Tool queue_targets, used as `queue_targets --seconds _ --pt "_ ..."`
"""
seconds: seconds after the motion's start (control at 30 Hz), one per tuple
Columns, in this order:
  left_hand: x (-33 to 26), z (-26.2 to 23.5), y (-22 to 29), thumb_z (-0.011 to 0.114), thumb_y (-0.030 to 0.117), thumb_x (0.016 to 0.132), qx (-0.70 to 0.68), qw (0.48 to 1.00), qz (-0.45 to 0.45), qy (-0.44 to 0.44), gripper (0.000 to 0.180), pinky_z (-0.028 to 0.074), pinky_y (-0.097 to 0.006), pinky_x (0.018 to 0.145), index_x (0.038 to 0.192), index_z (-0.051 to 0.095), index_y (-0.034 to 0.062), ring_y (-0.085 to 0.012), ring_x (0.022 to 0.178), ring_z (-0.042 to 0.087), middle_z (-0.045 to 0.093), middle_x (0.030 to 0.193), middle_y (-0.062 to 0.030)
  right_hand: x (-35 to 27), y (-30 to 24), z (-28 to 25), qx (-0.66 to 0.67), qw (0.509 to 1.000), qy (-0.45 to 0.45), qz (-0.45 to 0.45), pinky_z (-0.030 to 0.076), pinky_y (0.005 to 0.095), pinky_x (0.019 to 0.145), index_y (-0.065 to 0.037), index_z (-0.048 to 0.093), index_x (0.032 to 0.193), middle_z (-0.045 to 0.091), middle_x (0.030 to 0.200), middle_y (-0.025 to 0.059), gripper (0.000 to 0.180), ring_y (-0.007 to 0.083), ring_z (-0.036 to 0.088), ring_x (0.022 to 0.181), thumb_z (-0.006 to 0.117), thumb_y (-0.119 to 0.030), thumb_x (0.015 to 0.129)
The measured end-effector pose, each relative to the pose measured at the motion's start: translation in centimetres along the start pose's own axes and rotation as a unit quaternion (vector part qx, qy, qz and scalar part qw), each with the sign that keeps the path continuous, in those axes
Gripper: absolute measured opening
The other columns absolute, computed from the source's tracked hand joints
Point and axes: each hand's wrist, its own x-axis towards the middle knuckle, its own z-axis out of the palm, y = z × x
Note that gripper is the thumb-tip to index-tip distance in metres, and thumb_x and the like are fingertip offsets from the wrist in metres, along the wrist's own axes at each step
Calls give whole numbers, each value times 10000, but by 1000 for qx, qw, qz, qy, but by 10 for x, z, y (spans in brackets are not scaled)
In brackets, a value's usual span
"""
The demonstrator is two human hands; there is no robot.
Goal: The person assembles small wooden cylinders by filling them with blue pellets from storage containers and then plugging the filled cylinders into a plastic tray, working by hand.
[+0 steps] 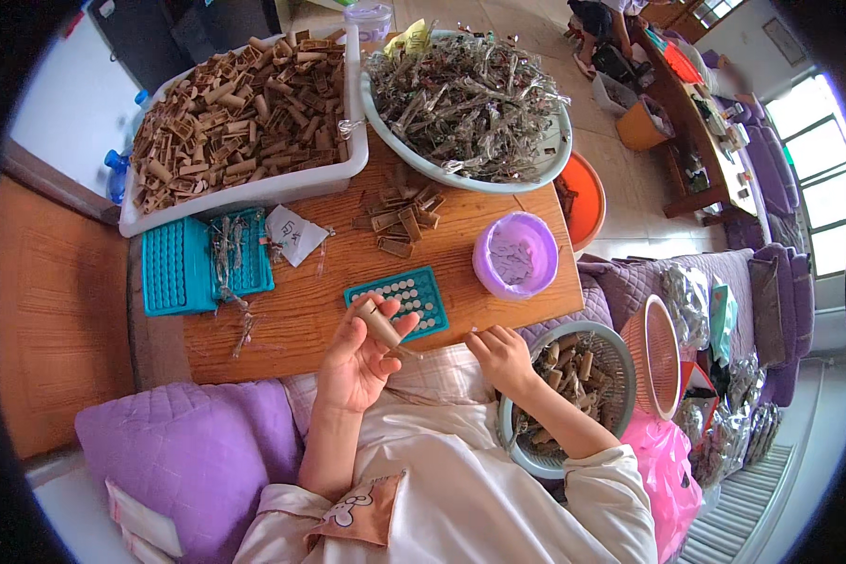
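Note:
My left hand (348,362) is closed around a brown half-tube piece (378,324), held tilted just above the table's near edge. A thin strand sticks out below the piece. To the right, my right hand (503,357) has its fingertips pressed together; a tiny pale bit seems to show there, too small to name. Beyond my left hand lies a small teal tray (432,299) with rows of white round discs (406,289). A purple tub (484,273) with pale scraps inside stands past my right hand. Several more brown pieces (409,221) sit loose in mid-table.
At the far left a white bin (357,122) is heaped with brown pieces. Beside it a pale basin (395,150) overflows with clear-wrapped metallic items. Teal trays (174,268) lie at left. A grey basket (620,352) of brown pieces stands under my right forearm. Another person (620,23) is far off.

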Motion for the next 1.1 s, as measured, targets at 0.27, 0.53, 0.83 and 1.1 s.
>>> queue_targets --seconds 0.27,0.53,0.83,1.1 --pt "0 12 -4 455 208 837 -136 987 -80 4 327 473 -329 820 1085 386 7 -307 1081 412 471 1063 -120 45 -19 -60 315 902 156 251 448 241 553 15 546 815 570 778 110 137 174 572 632 571 57 687" --pt "-3 18 -8 433 267 844 -132 983 -131 -3 354 535 -292 671 1082 406 6 -280 994 498 506 1051 -83 96 -46 -88 562 782 151 223 448 208 622 13 489 899 558 787 65 172 109 562 735 543 44 740" --pt "-11 18 -12 410 378 837 71 991 -103 46 429 507 -226 414 1080 410 25 -241 698 608 501 1061 -104 112 -47 -81 498 845 42 192 472 219 556 12 472 810 532 716 52 114 115 563 649 516 76 727" --pt "-6 12 -15 381 370 854 202 974 -94 33 395 357 -167 295 1088 405 53 -122 460 552 554 945 -102 108 -47 -79 388 911 103 96 449 286 530 -25 495 754 567 712 105 114 238 569 620 571 24 685"
